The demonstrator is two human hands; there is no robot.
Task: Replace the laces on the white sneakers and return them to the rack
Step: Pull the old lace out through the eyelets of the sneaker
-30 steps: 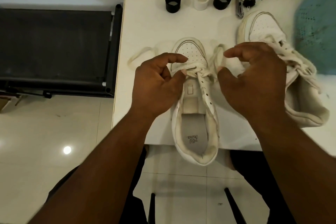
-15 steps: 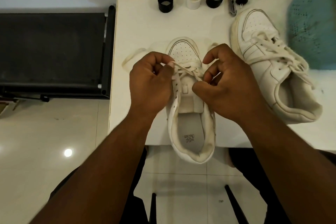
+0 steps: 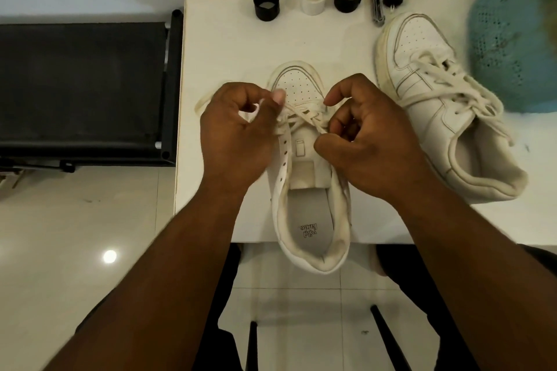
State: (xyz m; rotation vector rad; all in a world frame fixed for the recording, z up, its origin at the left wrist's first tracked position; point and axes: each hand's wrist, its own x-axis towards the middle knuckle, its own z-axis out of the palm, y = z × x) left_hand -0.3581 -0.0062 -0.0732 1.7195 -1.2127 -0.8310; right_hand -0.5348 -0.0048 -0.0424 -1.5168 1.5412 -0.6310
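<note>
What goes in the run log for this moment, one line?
stage: lacing near sneaker | left hand: pinches lace | right hand: pinches lace | far sneaker: laced, on table

White table (image 3: 229, 48) w/ two sneakers (image 3: 304, 87) (image 3: 422, 75), three cylinders (image 3: 266, 3).
</note>
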